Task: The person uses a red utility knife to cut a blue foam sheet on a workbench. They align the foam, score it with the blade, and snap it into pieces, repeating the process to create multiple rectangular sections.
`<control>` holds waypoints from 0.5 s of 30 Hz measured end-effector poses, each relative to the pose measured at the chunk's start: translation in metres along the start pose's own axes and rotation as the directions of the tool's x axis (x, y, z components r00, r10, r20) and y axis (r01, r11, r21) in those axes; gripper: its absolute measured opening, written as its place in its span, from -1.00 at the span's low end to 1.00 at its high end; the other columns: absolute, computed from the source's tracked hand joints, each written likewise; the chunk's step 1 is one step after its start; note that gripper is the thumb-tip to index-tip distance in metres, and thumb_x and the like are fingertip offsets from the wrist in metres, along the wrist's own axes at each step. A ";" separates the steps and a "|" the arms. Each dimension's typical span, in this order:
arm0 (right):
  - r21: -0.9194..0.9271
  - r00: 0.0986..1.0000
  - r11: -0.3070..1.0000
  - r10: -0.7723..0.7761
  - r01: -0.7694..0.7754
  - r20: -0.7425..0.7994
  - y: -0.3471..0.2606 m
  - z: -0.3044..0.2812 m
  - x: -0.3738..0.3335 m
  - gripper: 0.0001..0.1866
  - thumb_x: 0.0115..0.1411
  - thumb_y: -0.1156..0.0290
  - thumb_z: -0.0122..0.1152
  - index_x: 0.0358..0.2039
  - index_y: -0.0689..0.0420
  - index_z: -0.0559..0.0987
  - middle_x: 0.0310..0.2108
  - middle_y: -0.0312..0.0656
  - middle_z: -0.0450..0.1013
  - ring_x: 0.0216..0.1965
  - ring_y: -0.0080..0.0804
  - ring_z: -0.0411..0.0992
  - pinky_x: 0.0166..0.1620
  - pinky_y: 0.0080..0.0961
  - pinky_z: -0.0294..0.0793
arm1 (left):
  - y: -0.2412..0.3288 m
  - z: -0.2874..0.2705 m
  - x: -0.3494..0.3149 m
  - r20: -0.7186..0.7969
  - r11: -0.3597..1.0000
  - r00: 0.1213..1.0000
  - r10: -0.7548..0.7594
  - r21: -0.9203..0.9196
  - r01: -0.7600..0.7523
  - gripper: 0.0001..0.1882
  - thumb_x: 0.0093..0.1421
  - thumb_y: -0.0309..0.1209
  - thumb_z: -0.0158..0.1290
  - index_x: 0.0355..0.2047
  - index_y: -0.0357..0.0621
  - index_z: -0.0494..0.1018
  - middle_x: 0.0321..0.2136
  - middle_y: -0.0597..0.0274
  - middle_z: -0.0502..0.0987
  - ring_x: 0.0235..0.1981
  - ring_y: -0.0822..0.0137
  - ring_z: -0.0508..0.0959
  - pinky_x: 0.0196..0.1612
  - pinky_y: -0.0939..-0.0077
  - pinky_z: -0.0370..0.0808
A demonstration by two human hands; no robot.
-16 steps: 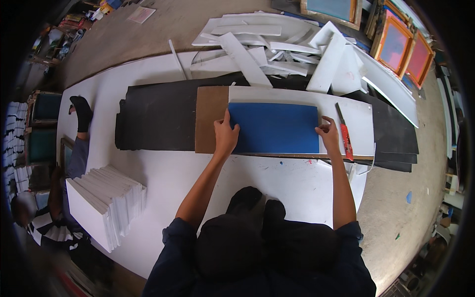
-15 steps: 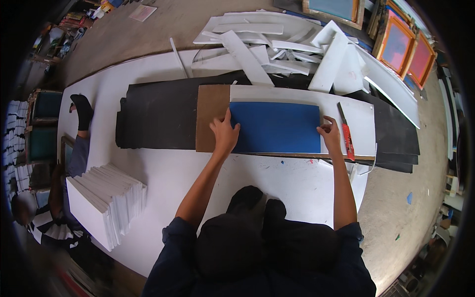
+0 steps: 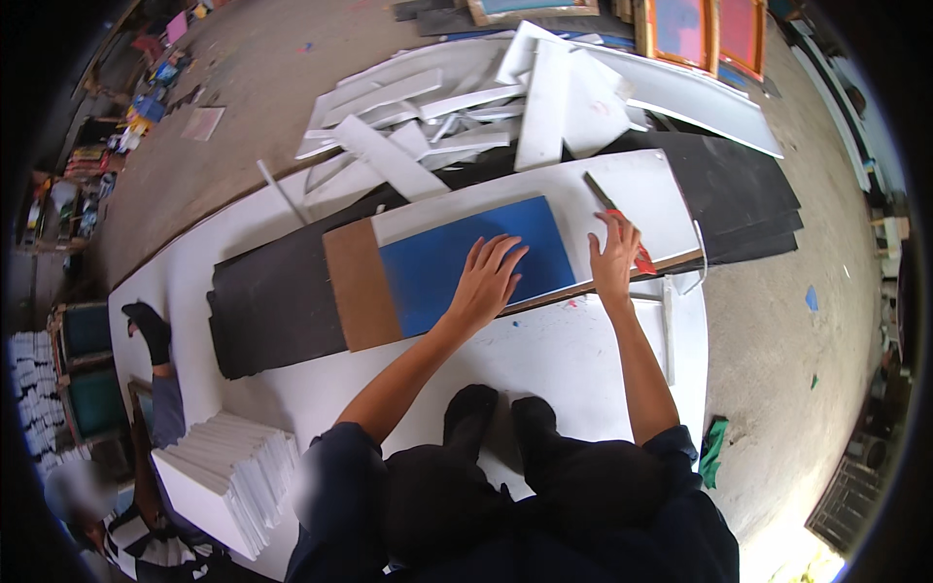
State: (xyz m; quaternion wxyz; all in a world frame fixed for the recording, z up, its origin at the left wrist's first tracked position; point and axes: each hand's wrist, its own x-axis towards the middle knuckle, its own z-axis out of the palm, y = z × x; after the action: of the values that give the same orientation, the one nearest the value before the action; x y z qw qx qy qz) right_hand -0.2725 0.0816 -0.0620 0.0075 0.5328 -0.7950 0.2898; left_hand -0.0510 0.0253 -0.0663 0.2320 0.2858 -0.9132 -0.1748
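Observation:
A blue rectangular sheet (image 3: 428,282) lies on a long white board (image 3: 637,180), with a brown board (image 3: 362,282) showing at its left end. My left hand (image 3: 489,280) rests over the blue sheet, fingers spread and palm down. My right hand (image 3: 614,257) is at a red-handled utility knife (image 3: 643,257) on the right of the white board. Its fingertips reach over the handle, thumb apart from the fingers; the knife's dark blade points away from me.
Black sheets (image 3: 277,301) lie beneath the boards. White offcuts (image 3: 389,160) are heaped beyond them. A stack of white panels (image 3: 228,476) stands at the lower left, near another person's foot (image 3: 148,330). Framed screens (image 3: 680,34) lean at the far right.
My left hand has moved from the blue sheet's left edge onto its surface. My right hand has left the right edge for the knife. The view has turned, tilting the boards.

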 end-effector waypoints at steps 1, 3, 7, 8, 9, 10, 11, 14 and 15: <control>-0.098 0.997 0.992 0.076 -0.078 -0.024 0.004 -0.014 0.001 -0.54 -0.03 0.47 0.21 -0.07 0.06 0.34 -0.02 -0.13 0.18 0.01 -0.09 0.12 0.00 -0.09 0.14 | 0.009 0.007 0.012 0.022 0.999 1.000 0.005 -0.051 -0.004 -0.50 0.04 -0.42 0.08 0.03 -0.02 0.25 0.00 0.14 0.21 0.04 0.05 0.19 0.14 0.12 0.07; -0.253 0.991 0.961 0.126 -0.111 0.041 0.027 -0.024 0.004 -0.48 0.03 0.40 0.18 0.02 0.08 0.25 0.03 -0.12 0.13 0.05 -0.09 0.10 0.03 -0.07 0.14 | 0.023 0.015 0.024 0.067 0.998 0.998 0.001 -0.056 0.002 -0.47 0.03 -0.35 0.10 0.04 0.00 0.25 0.01 0.15 0.19 0.06 0.07 0.17 0.15 0.07 0.05; -0.391 0.989 0.918 0.112 -0.067 0.094 0.055 -0.020 -0.006 -0.46 0.03 0.42 0.14 0.04 0.10 0.24 -0.09 -0.11 0.23 -0.08 -0.14 0.23 -0.09 -0.16 0.27 | 0.032 0.022 0.030 0.130 0.998 0.991 0.012 0.060 -0.020 -0.41 -0.01 -0.24 0.14 0.05 0.03 0.23 0.02 0.15 0.17 0.08 0.09 0.13 0.14 -0.02 0.02; -0.436 0.992 0.900 0.077 -0.025 0.102 0.056 -0.021 -0.005 -0.46 0.03 0.43 0.12 0.05 0.10 0.23 -0.12 -0.11 0.26 -0.11 -0.16 0.25 -0.12 -0.17 0.29 | 0.034 0.022 0.032 0.123 0.997 0.992 0.016 0.072 -0.025 -0.40 -0.01 -0.21 0.15 0.05 0.03 0.23 0.02 0.15 0.16 0.08 0.09 0.12 0.14 -0.04 0.02; -0.433 0.999 0.901 0.023 0.001 0.049 0.054 -0.021 -0.006 -0.45 0.02 0.43 0.11 0.06 0.09 0.22 -0.19 -0.15 0.29 -0.16 -0.18 0.26 -0.18 -0.19 0.32 | 0.036 0.020 0.033 0.138 0.998 0.990 0.008 0.060 -0.017 -0.40 -0.01 -0.22 0.14 0.05 0.02 0.23 0.02 0.15 0.16 0.08 0.09 0.12 0.14 -0.03 0.02; -0.350 0.998 0.937 0.042 -0.021 0.053 0.049 -0.021 -0.006 -0.49 0.04 0.43 0.08 0.05 0.11 0.25 -0.21 -0.13 0.31 -0.19 -0.19 0.29 -0.20 -0.22 0.34 | 0.034 0.015 0.033 0.163 0.999 0.987 0.000 0.054 -0.009 -0.41 0.00 -0.23 0.14 0.05 0.01 0.23 0.02 0.15 0.15 0.08 0.10 0.12 0.13 -0.02 0.03; -0.264 0.997 0.964 0.059 -0.042 0.057 0.046 -0.024 -0.007 -0.53 0.07 0.43 0.05 0.03 0.12 0.27 -0.22 -0.11 0.33 -0.21 -0.19 0.31 -0.21 -0.26 0.36 | 0.034 0.012 0.034 0.187 0.999 0.982 -0.007 0.048 -0.002 -0.41 0.00 -0.23 0.14 0.05 0.00 0.23 0.02 0.15 0.15 0.08 0.10 0.11 0.13 -0.02 0.03; 0.291 0.961 0.922 0.207 -0.254 0.182 0.021 -0.049 -0.001 -0.64 0.16 0.39 -0.06 -0.02 0.20 0.32 -0.29 -0.10 0.36 -0.34 -0.31 0.38 -0.31 -0.41 0.41 | 0.033 -0.008 0.041 0.132 0.957 0.977 -0.166 -0.217 0.192 -0.46 0.09 -0.25 0.06 0.05 -0.12 0.20 -0.01 0.01 0.21 0.05 0.05 0.21 0.11 0.16 0.14; 0.481 0.917 0.789 0.258 -0.381 0.303 0.009 -0.061 -0.001 -0.66 0.19 0.37 -0.11 -0.03 0.23 0.32 -0.32 -0.11 0.37 -0.37 -0.36 0.39 -0.33 -0.45 0.41 | 0.032 -0.017 0.042 0.104 0.914 0.967 -0.232 -0.316 0.254 -0.47 0.11 -0.25 0.05 0.05 -0.15 0.19 -0.02 -0.03 0.22 0.04 0.04 0.23 0.10 0.21 0.17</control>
State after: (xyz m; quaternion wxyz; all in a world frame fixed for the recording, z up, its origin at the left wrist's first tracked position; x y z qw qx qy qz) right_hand -0.2980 0.1133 -0.0160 -0.2779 0.3995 -0.7582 0.4339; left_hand -0.0867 0.0218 -0.0241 0.2232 0.3487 -0.8359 -0.3604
